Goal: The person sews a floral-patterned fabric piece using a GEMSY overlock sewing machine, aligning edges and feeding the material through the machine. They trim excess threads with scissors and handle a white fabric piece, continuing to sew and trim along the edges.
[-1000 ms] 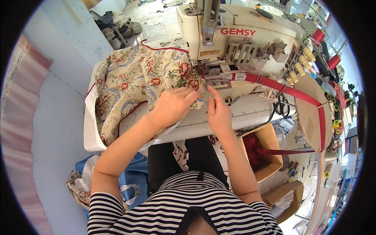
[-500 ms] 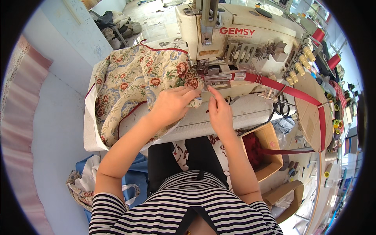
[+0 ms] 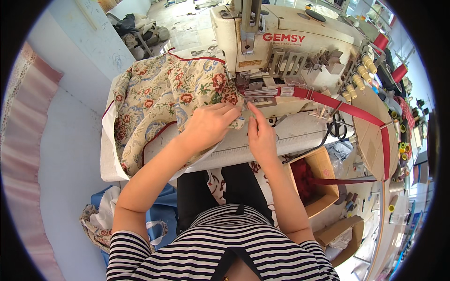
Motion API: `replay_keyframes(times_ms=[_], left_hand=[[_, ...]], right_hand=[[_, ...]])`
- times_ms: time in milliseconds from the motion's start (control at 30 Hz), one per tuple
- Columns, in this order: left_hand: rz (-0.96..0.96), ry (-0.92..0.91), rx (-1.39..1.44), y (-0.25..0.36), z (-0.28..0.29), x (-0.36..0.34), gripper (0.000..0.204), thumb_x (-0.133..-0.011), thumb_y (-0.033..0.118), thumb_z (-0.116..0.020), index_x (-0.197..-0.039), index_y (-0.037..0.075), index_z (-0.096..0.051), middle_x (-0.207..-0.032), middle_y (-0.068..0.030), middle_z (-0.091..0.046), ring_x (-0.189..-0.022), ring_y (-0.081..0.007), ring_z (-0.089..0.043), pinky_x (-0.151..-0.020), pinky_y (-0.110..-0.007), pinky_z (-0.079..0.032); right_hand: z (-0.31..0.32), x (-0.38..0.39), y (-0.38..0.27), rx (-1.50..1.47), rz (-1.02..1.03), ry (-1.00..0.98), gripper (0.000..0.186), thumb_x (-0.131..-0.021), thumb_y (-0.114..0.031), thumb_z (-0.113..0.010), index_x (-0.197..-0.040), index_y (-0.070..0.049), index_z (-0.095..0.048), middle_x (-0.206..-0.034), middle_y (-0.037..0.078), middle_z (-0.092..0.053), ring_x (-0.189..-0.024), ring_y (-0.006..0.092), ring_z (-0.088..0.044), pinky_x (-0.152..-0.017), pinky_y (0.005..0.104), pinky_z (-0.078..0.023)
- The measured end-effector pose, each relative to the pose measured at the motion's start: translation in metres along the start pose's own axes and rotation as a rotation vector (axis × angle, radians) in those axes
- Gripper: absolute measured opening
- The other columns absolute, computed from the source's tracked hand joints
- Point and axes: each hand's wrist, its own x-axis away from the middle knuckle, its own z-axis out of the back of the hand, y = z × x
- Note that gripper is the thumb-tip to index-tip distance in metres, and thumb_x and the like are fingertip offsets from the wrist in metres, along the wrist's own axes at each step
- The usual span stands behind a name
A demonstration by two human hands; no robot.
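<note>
A beige floral fabric piece point(image 3: 154, 89) with red-bound edges lies over the left of the sewing machine bed, its right edge at the needle area. My left hand point(image 3: 212, 124) presses and grips the fabric's near right corner, fingers bent over it. Just right of that edge is my right hand point(image 3: 261, 138), its index finger reaching up to a thin metallic piece by the fabric, the other fingers curled; what they hold is hidden. Red binding tape point(image 3: 328, 99) runs from the right through a metal folder point(image 3: 272, 92) to the sewing machine point(image 3: 290, 40).
A cardboard disc point(image 3: 370, 136) carries the tape at the right. Below it, a cardboard box point(image 3: 326, 180) holds dark red material. Thread cones point(image 3: 363, 72) line the machine's right end. Black cables point(image 3: 335, 126) hang by the table edge. Cloth point(image 3: 105, 210) is heaped at lower left.
My right hand has shifted slightly, its thumb now a little lower and farther from the index fingertip. My left hand and the fabric have barely moved.
</note>
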Motion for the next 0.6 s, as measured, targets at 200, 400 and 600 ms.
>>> replay_keyframes(times_ms=[200,400,600], left_hand=[[0.011,0.019,0.0,0.002,-0.003,0.0,0.03,-0.065,-0.002,-0.059,-0.093,0.007,-0.062,-0.1,-0.0044,-0.067,-0.093,-0.023,-0.064,-0.068,-0.032,-0.054],[-0.003,0.011,0.012,0.0,-0.002,0.001,0.03,-0.065,-0.002,-0.058,-0.093,0.006,-0.062,-0.107,-0.0037,-0.066,-0.098,-0.0231,-0.063,-0.072,-0.032,-0.054],[0.011,0.005,0.029,0.001,0.0,0.002,0.031,-0.065,-0.003,-0.058,-0.094,0.007,-0.062,-0.108,-0.0026,-0.066,-0.1,-0.0228,-0.062,-0.073,-0.033,-0.054]], right_hand=[[0.005,0.001,-0.005,-0.032,-0.058,-0.022,0.033,-0.09,-0.013,-0.05,-0.123,-0.01,-0.055,-0.06,0.015,-0.056,-0.052,0.0329,-0.056,-0.052,0.0405,-0.043],[0.008,-0.005,-0.008,0.06,-0.034,-0.065,0.033,-0.089,-0.014,-0.051,-0.122,-0.012,-0.056,-0.059,0.015,-0.057,-0.053,0.0339,-0.057,-0.055,0.0418,-0.045],[0.008,-0.008,-0.009,0.232,0.015,-0.034,0.033,-0.089,-0.016,-0.051,-0.121,-0.011,-0.057,-0.057,0.014,-0.058,-0.053,0.0336,-0.058,-0.053,0.0431,-0.046]])
